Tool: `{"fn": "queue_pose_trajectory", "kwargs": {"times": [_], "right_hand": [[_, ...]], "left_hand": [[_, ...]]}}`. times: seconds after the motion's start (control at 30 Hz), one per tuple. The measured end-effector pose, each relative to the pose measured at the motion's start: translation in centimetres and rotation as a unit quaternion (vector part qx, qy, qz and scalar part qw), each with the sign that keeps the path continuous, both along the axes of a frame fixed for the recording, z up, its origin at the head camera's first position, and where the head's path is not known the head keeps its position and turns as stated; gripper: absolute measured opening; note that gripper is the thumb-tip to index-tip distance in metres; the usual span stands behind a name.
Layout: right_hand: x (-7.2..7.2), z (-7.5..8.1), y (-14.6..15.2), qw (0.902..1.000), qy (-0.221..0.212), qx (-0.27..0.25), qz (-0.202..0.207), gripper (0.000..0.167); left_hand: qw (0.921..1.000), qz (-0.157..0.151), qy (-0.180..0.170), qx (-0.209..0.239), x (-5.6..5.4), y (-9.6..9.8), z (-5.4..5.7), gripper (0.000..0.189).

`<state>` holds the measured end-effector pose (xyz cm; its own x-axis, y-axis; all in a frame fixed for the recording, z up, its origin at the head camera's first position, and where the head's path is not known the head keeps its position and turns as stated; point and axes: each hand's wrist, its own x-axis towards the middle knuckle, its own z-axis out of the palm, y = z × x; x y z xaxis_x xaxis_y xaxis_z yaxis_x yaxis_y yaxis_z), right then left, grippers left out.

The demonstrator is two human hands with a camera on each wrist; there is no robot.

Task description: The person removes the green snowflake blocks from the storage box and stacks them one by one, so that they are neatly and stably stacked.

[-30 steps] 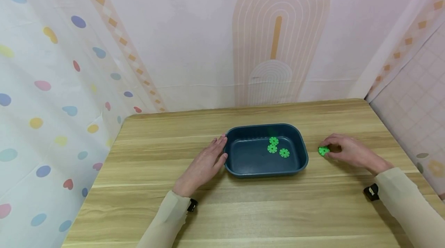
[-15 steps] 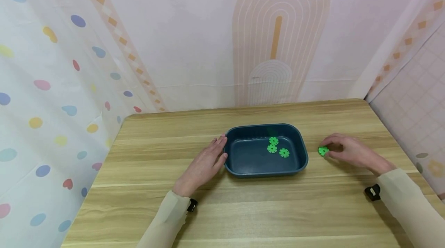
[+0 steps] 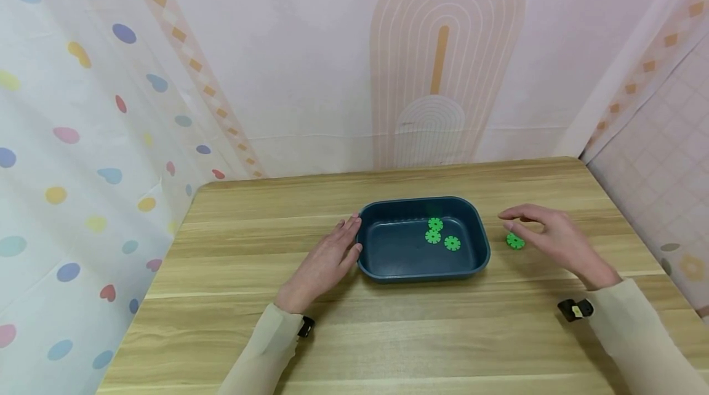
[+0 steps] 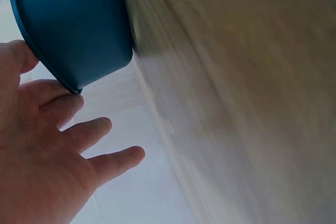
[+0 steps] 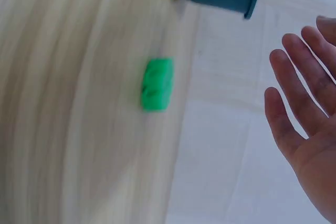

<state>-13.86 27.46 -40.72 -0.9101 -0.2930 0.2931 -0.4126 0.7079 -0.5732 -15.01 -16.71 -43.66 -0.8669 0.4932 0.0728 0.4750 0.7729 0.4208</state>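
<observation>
Inside the dark blue tray (image 3: 423, 276) lie several flat green notched discs (image 3: 452, 243), toward its right half. My left hand (image 3: 318, 269) rests against the tray's left end; the left wrist view shows its fingertips (image 4: 68, 103) touching the rim, with the other fingers spread. On the table right of the tray sits another green notched piece (image 3: 515, 241). It looks thick and blurred in the right wrist view, like a small stack (image 5: 157, 85). Just above it hovers my right hand (image 3: 556, 240), fingers loosely extended and nothing held.
The wood-grain table (image 3: 415, 339) extends around the tray on all sides. A patterned curtain (image 3: 310, 75) hangs along its back edge and the left and right sides. A black strap device (image 3: 576, 310) is on the right wrist.
My right hand has let go of the green piece and risen off it, slightly up and away. The green piece stays in place. The left hand and the tray have not moved.
</observation>
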Motion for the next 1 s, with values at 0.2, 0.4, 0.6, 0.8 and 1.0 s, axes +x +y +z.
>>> {"fn": "queue_pose_trajectory", "kwargs": {"times": [0.2,0.4,0.6,0.8,1.0], "right_hand": [[0.3,0.4,-1.8,0.9992,0.017,-0.036,-0.001,0.020],[0.1,0.3,-3.1,0.9977,0.041,-0.052,0.012,0.019],[-0.2,0.1,-4.4,0.9972,0.035,-0.062,0.023,0.020],[-0.6,0.0,-5.9,0.9968,-0.002,-0.064,0.048,0.022],[-1.7,-0.2,-7.3,0.9957,-0.031,-0.033,0.081,0.026]], "left_hand": [[1.0000,0.002,0.001,-0.002,0.0,0.0,0.0,0.058],[1.0000,0.006,-0.005,-0.002,0.1,0.0,0.0,0.058],[1.0000,0.006,-0.007,-0.003,0.1,0.0,0.0,0.059],[1.0000,0.006,-0.006,-0.002,0.1,0.1,0.1,0.058],[1.0000,0.007,-0.006,-0.001,0.1,0.0,0.1,0.058]]}}
